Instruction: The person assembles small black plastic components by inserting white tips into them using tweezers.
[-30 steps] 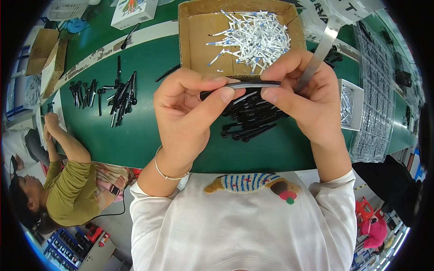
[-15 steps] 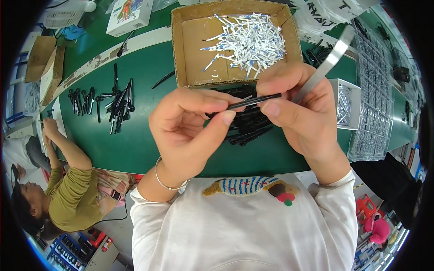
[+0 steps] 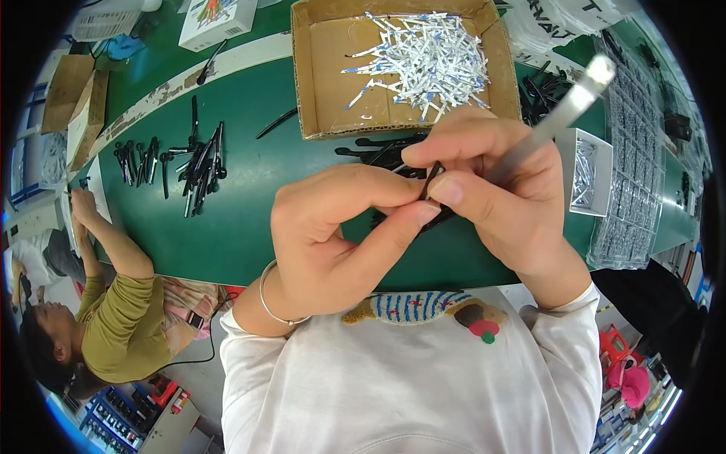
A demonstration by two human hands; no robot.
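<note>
A slim black plastic piece (image 3: 431,180) is held up between my two hands above the green table. My left hand (image 3: 329,223) pinches its lower end between thumb and forefinger. The thumb and fingers of my right hand (image 3: 507,178) close on its upper end. Silver metal tweezers (image 3: 560,113) also rest in my right hand, their back end sticking out toward the upper right. Beneath my hands lies a heap of similar black pieces (image 3: 378,151), partly hidden by them.
A cardboard box (image 3: 321,98) of white-and-blue strips (image 3: 435,64) stands just beyond my hands. To the right are a small white box (image 3: 603,178) of metal bits and clear plastic trays (image 3: 631,144). Black pieces (image 3: 203,166) lie in piles at left; a co-worker (image 3: 121,333) sits there.
The black piece has turned from lying nearly level to a steeper tilt. My left hand has moved right, closer to my right hand, and its fingers have curled in.
</note>
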